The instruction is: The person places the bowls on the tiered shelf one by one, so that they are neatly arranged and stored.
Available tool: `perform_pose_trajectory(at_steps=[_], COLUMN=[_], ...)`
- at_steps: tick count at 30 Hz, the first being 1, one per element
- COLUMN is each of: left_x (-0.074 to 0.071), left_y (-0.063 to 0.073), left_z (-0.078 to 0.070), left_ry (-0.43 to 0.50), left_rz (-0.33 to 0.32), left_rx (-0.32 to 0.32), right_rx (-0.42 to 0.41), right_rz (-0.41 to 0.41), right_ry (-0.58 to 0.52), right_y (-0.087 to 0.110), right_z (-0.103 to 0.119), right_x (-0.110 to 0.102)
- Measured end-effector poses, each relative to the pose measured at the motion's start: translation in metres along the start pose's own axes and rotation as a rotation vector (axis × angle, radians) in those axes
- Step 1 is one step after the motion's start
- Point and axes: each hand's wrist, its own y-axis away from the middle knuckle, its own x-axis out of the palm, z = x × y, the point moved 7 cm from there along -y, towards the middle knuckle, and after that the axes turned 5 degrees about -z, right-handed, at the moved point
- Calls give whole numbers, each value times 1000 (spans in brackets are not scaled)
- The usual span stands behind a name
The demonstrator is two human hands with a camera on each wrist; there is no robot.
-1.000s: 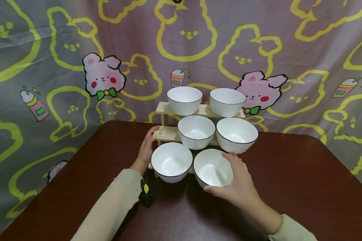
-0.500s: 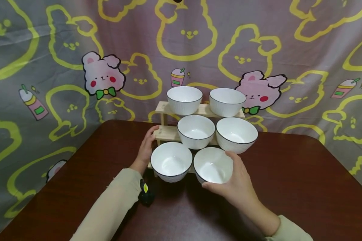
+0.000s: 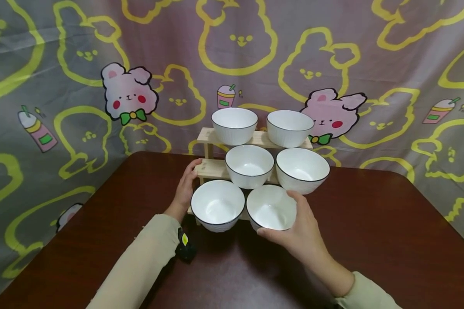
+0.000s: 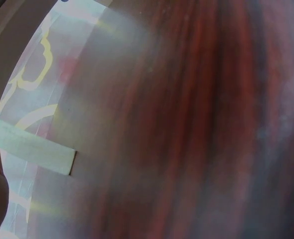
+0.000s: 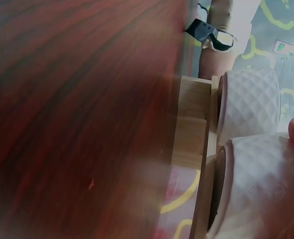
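Observation:
A three-tier wooden rack [image 3: 212, 168] carries white bowls with thin dark rims, two to a tier. My left hand [image 3: 184, 189] grips the left end of its middle shelf. In the right wrist view, the front-right bowl [image 5: 266, 184] shows a diamond-patterned outside and sits on the lowest shelf. My right hand [image 3: 304, 231] holds that bowl's right side, thumb at the near rim and fingers at the far right. Beside it stands the front-left bowl [image 3: 218, 204]. The left wrist view catches only a shelf end [image 4: 32, 147] and part of a finger.
Behind the front pair are two middle bowls [image 3: 249, 162] and two top bowls [image 3: 234, 124], close together. The rack stands on a dark red-brown table [image 3: 371, 223]. A patterned cloth [image 3: 255, 56] hangs behind it. A black strap device [image 3: 186, 246] is at my left wrist.
My right hand has shifted the front-right bowl slightly back, closer to the middle tier. My left hand keeps its place on the rack. The head view has tilted slightly.

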Motion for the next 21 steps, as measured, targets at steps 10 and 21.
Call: perform_pose_trajectory(at_steps=[10,21], left_x=[0,0], left_y=[3,1], left_z=[1,-2], left_ry=[10,28], left_rz=[-11,-12], left_rx=[-5,-60], right_rx=[-34,-32], right_rz=[7,8], right_ry=[-23,-54], right_y=[3,5], right_z=[2,1], right_x=[1,0])
